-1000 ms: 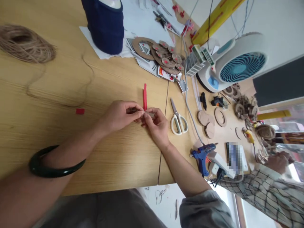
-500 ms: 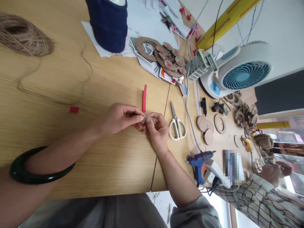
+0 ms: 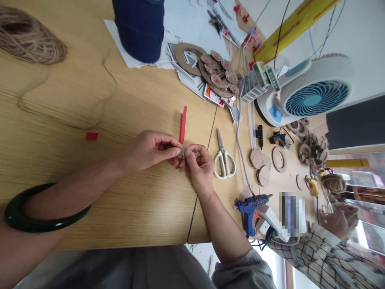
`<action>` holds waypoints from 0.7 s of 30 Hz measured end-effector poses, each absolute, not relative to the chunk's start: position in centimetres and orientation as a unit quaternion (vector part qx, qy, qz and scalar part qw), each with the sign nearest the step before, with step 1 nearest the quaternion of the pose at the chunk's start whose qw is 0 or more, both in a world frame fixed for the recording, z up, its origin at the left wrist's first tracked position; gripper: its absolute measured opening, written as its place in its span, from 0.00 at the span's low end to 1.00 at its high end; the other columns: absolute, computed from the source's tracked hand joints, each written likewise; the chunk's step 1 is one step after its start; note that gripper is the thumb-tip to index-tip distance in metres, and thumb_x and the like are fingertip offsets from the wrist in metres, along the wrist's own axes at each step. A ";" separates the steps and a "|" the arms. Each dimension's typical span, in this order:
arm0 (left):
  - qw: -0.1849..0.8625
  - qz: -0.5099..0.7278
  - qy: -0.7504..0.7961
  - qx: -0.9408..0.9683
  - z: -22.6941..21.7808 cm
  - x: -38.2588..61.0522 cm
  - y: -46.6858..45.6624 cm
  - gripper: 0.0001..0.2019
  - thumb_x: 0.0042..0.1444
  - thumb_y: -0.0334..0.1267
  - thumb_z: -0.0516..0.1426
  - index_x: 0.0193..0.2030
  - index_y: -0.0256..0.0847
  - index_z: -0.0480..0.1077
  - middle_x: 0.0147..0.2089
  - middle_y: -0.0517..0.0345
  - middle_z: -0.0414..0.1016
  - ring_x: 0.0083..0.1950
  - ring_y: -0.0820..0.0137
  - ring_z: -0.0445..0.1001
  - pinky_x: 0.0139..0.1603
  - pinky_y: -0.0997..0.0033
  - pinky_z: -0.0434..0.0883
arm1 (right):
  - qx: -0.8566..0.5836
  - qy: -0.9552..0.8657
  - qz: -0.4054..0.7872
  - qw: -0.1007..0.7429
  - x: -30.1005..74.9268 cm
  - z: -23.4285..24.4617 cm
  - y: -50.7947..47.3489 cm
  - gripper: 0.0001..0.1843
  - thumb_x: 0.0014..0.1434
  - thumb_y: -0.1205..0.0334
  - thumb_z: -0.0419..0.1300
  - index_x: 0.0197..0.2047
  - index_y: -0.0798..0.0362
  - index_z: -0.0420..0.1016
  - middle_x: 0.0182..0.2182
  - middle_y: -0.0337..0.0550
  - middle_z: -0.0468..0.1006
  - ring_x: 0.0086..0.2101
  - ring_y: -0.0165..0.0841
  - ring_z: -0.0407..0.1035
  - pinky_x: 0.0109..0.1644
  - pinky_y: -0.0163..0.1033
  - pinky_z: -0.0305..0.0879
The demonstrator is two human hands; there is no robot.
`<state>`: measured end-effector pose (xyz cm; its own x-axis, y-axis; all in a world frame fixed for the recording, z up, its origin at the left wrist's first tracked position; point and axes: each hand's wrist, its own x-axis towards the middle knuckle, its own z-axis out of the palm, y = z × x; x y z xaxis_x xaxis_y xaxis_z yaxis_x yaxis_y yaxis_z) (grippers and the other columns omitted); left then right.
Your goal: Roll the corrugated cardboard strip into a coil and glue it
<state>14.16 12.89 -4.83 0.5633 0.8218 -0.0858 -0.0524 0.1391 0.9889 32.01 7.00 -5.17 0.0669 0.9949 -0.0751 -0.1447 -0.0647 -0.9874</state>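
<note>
Between my two hands is a small brown ridged piece, seemingly corrugated cardboard, mostly hidden by my fingers. My left hand, below a dark green bangle, pinches one end of it between thumb and fingers. The other end is gripped by my right hand, whose thumb lies on top. A red paper strip lies on the table just beyond my fingertips. Scissors with white handles rest to the right of my right hand. Farther left lies a small red paper piece.
A coil of brown cord lies far left, near a dark blue cylinder. Cardboard rosettes sit on cards at the back. On the right are a blue glue gun, a grey cable, a fan and another person's checked sleeve.
Both hands keep their pinch on the brown piece in nearly the same place. The view has shifted slightly, and the other person's hand at the right has moved a little.
</note>
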 end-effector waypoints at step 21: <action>0.596 0.316 0.420 0.607 -4.6 14.3 11.9 0.11 0.61 0.47 0.64 0.41 0.43 0.85 0.32 0.58 0.88 0.33 0.66 0.86 0.35 0.74 0.81 | -0.528 -0.444 0.538 0.484 32.3 -4.7 6.8 0.23 0.62 0.39 0.72 0.40 0.48 0.71 0.22 0.29 0.77 0.19 0.24 0.71 0.23 0.29 0.73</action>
